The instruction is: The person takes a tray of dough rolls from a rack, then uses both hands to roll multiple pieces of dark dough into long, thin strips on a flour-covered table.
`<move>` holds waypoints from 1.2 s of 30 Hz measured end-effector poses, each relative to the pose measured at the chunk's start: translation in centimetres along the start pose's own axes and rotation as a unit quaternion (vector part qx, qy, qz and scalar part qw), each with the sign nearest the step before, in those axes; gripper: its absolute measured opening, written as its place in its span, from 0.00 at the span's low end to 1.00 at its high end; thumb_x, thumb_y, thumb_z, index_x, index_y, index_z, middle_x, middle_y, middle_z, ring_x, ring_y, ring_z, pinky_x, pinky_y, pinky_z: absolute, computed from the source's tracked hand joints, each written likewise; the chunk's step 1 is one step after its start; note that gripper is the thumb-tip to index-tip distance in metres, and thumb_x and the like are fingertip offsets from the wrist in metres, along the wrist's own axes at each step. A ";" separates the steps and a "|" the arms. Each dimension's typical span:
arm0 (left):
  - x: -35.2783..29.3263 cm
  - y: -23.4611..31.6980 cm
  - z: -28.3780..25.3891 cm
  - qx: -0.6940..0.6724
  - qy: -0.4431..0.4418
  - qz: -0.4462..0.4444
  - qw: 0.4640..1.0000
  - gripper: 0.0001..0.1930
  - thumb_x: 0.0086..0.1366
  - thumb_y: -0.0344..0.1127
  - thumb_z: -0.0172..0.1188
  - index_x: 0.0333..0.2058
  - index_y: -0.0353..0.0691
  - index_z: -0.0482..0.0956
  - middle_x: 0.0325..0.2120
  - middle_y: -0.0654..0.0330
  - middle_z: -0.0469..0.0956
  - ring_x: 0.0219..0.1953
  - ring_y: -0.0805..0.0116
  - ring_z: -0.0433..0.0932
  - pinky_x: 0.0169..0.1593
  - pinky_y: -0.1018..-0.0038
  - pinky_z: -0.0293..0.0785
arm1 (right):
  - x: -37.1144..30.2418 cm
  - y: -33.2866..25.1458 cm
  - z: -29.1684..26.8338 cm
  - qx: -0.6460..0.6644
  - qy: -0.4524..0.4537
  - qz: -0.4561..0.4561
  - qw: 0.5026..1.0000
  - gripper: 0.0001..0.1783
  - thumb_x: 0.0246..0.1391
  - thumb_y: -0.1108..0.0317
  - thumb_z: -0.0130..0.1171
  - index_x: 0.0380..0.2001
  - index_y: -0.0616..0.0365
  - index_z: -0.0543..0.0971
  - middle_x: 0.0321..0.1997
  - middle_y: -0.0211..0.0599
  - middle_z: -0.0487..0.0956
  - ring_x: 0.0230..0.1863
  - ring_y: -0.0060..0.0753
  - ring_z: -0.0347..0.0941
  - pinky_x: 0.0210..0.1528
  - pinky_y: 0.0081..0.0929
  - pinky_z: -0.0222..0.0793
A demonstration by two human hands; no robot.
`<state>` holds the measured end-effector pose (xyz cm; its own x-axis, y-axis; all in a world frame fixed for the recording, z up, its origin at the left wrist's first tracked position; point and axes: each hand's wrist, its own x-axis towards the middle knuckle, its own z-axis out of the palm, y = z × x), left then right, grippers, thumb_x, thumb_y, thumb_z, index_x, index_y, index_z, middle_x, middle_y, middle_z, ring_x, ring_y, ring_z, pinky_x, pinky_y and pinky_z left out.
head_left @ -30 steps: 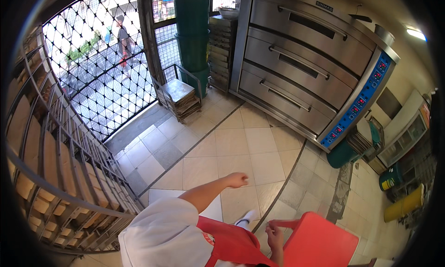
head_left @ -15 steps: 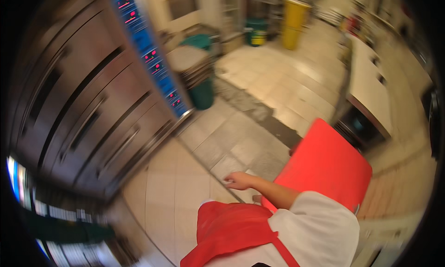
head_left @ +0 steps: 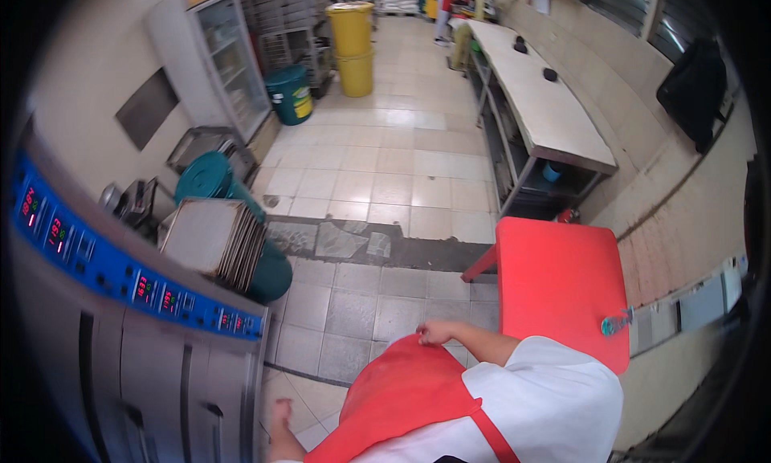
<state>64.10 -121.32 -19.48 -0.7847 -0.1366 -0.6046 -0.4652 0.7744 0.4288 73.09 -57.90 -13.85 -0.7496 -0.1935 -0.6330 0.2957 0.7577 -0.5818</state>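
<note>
Your right hand [head_left: 436,332] is by your red cloth apron [head_left: 401,387], left hand [head_left: 281,416] lower left, can't tell if either's closed. Blue panel [head_left: 112,277] far left, glowing digits [head_left: 141,287].

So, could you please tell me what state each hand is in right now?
Left hand: appears empty; too unclear to tell whether open or closed.
Right hand: partly curled at the red apron's edge; gripping cannot be told.

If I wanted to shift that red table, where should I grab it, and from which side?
I'd grip the red table by its left rim, coming from the left: that fairly straight edge looks bare and faces the tiled floor, while the opposite edge stands near the wall.
</note>
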 end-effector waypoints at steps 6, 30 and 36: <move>23.9 33.5 -10.5 -0.084 0.116 0.234 0.962 0.14 0.70 0.39 0.68 0.43 0.32 0.85 0.38 0.54 0.87 0.41 0.65 0.82 0.48 0.65 0.78 | 1.1 6.0 -10.7 0.143 0.241 0.071 0.957 0.33 0.63 0.51 0.67 0.63 0.62 0.82 0.61 0.55 0.86 0.61 0.58 0.83 0.66 0.46 0.77; 17.1 129.6 22.6 0.043 -0.787 0.455 0.415 0.40 0.80 0.62 0.51 0.77 0.38 0.65 0.79 0.43 0.61 0.83 0.44 0.53 0.83 0.45 0.42 | 7.6 19.9 -73.8 0.510 0.260 -0.210 0.793 0.37 0.80 0.43 0.46 0.80 0.54 0.66 0.83 0.46 0.66 0.84 0.47 0.55 0.84 0.43 0.47; 22.8 150.7 35.5 0.530 -0.577 0.481 0.393 0.40 0.78 0.71 0.45 0.79 0.55 0.66 0.83 0.50 0.53 0.85 0.36 0.40 0.83 0.36 0.35 | 5.3 30.2 -83.6 0.408 0.364 0.134 0.826 0.37 0.78 0.44 0.52 0.78 0.53 0.69 0.82 0.47 0.66 0.84 0.48 0.57 0.84 0.46 0.51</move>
<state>-9.35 14.19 7.55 0.6050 0.4317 -0.6690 0.7314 0.0308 0.6813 28.58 16.05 7.91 -0.6618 0.5652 -0.4925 0.5868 -0.0183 -0.8095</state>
